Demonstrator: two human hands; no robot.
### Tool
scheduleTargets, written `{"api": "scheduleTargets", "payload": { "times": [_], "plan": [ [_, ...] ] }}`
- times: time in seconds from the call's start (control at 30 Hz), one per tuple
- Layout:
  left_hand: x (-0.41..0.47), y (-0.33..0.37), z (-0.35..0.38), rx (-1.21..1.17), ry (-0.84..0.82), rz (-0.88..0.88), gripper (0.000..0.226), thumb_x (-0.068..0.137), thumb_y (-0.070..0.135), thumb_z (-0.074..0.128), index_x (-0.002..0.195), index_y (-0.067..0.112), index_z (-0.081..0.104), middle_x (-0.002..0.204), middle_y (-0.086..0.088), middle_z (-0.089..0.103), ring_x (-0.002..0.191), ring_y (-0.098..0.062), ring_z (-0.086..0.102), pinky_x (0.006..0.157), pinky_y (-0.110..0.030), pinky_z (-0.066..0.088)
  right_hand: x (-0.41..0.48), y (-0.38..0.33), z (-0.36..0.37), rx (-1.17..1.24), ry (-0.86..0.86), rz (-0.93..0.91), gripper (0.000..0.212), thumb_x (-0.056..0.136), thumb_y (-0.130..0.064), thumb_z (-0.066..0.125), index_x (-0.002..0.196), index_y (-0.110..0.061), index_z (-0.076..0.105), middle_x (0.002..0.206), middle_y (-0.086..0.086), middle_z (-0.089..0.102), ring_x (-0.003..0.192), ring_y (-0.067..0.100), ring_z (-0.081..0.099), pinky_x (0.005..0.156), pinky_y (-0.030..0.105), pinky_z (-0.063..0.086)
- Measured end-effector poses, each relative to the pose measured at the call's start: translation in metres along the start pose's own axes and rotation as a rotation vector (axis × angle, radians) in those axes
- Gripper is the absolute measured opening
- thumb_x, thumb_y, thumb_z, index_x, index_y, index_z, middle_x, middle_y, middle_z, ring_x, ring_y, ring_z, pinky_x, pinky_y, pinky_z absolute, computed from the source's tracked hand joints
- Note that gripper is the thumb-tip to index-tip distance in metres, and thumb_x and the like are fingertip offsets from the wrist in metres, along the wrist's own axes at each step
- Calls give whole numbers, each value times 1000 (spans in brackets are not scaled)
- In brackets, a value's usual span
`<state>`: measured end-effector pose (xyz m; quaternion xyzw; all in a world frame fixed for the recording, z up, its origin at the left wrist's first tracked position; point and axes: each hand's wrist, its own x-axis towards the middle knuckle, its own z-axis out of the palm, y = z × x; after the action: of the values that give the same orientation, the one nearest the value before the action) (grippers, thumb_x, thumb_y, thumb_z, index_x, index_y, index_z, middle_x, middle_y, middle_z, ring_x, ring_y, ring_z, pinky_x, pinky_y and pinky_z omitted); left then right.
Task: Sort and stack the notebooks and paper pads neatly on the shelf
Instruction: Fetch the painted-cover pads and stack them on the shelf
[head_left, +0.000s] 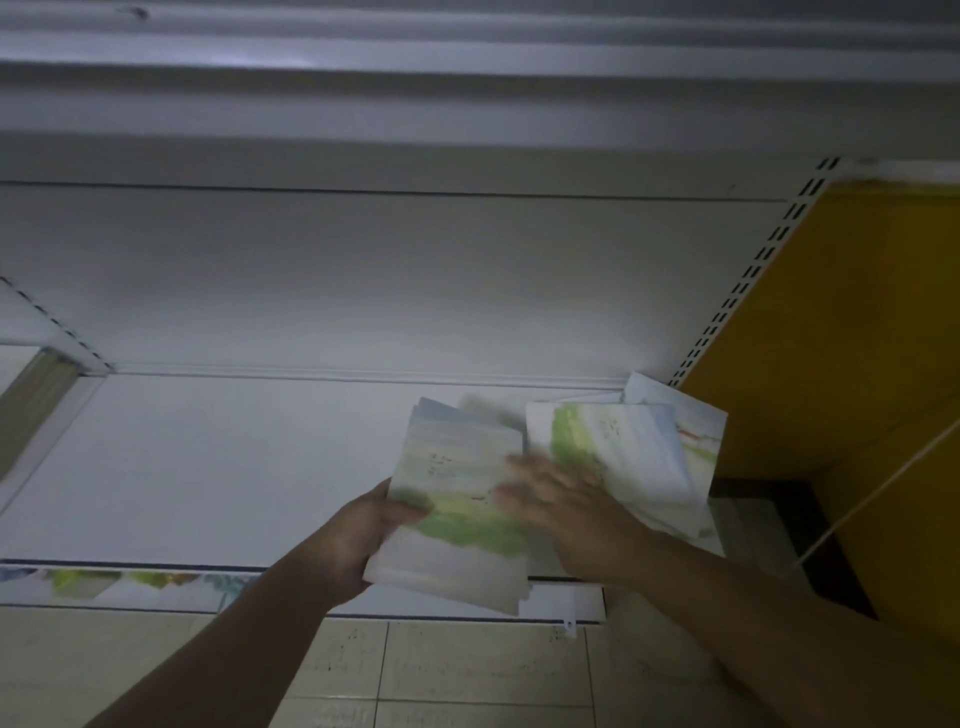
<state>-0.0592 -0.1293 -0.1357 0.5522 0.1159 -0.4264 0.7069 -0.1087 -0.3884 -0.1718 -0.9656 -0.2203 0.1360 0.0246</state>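
On the far left, in the next bay, a row of greenish pads (36, 400) stands on edge, too blurred to tell apart. Below the white shelf (234, 467), a lower tier shows a strip of green and blue covers (104, 579) at the bottom left.

Over the shelf's front edge, the left hand (363, 535) grips a stack (462, 519) of notebooks with green-and-white covers by its left side, thumb on the top cover, forearm reaching up from the lower left. The stack is held tilted, clear of the shelf.

The right hand (561, 499) lies with fingers stretched out flat across the stack's right edge, blurred, holding nothing.

Just beside it, a loose pile (639, 447) of like notebooks lies fanned and crooked in the shelf's right corner, against a yellow panel (831, 338). A tiled floor (467, 670) shows below.
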Motion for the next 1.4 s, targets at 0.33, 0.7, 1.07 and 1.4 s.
{"api": "scheduleTargets", "payload": {
  "times": [0.33, 0.7, 1.07, 1.4],
  "plan": [
    [-25, 0, -8, -78, 96, 133, 66, 62, 6, 62, 127, 18, 54, 120, -20, 64, 106, -42, 61, 80, -45, 53, 24, -2, 24, 157, 68, 786, 65, 89, -24, 51, 147, -34, 22, 154, 6, 17, 142, 31, 12, 108, 68, 14],
    [-60, 7, 1, -81, 184, 159, 27, 98, 6, 44, 99, 4, 70, 78, -14, 70, 67, -24, 69, 58, -29, 57, 4, -51, -56, 186, 316, -418, 83, 60, -18, 30, 137, -51, 26, 151, -24, 23, 138, 16, 23, 103, 64, 25],
    [-171, -3, -89, -138, 443, 263, 48, 84, 11, 62, 131, 10, 51, 77, -1, 76, 68, -10, 71, 57, -21, 54, 72, -168, -113, -77, 58, -746, 83, 81, -13, 51, 143, -55, 13, 154, -26, 3, 146, 11, 2, 112, 50, 2],
    [-309, 9, -273, -434, 584, 592, 30, 93, 1, 47, 115, 20, 54, 107, -12, 67, 86, -32, 66, 61, -33, 58, 198, -422, -167, 1632, 0, 211, 26, 99, -5, 43, 121, -12, 53, 115, 9, 59, 85, 21, 61, 59, 25, 52]
  ]
}}
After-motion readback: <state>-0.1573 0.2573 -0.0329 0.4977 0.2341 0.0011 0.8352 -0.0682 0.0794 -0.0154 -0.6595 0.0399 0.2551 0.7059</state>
